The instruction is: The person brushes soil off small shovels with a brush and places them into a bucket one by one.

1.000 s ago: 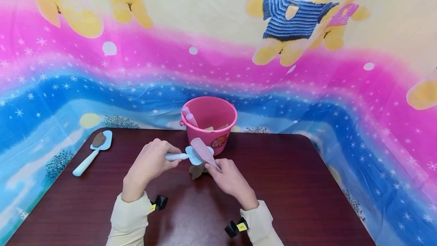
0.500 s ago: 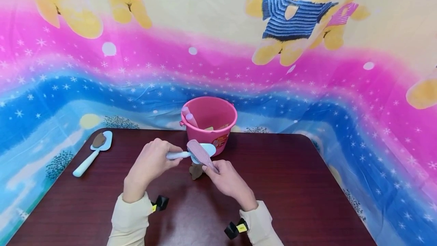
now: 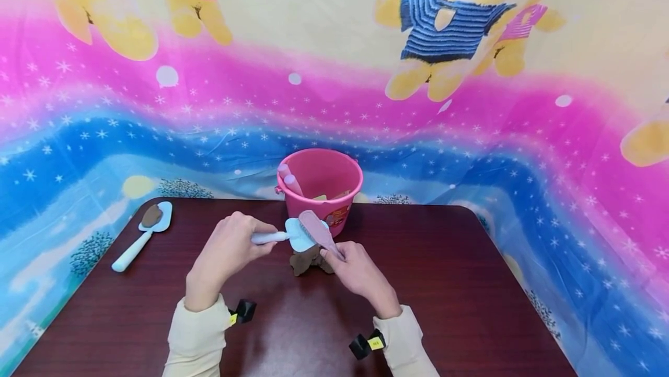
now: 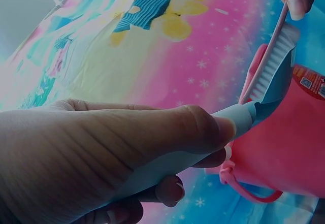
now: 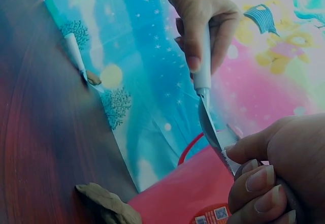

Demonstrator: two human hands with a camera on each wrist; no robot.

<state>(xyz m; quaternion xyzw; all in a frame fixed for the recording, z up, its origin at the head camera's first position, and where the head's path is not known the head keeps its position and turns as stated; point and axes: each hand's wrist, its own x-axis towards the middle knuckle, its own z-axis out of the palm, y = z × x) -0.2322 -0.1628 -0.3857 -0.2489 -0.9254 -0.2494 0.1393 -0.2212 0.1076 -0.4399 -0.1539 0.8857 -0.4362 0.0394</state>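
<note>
Head view showed the left hand (image 3: pixel 230 243), fingers curled round a blue shovel (image 3: pixel 297 237), and the right hand (image 3: pixel 360 275) pinching a brush (image 3: pixel 319 233) against its blade. Brushing seemed the step in hand; the next move called for a steady blade. Since half a second earlier, the brush had shifted away from the left fingers. A brown lump (image 3: pixel 303 262) lay below the right fingertips, a pink bucket (image 3: pixel 320 205) beyond.

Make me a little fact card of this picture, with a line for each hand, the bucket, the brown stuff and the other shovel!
Left hand: gripping the light blue shovel by its handle
Right hand: holding the pinkish brush, bristles facing the shovel's blade
Pink bucket: upright behind the tools, with two pale purple rods poking up inside
Brown stuff: on the dark table, in front of the bucket
Second shovel: far left, carrying a brown lump
</note>
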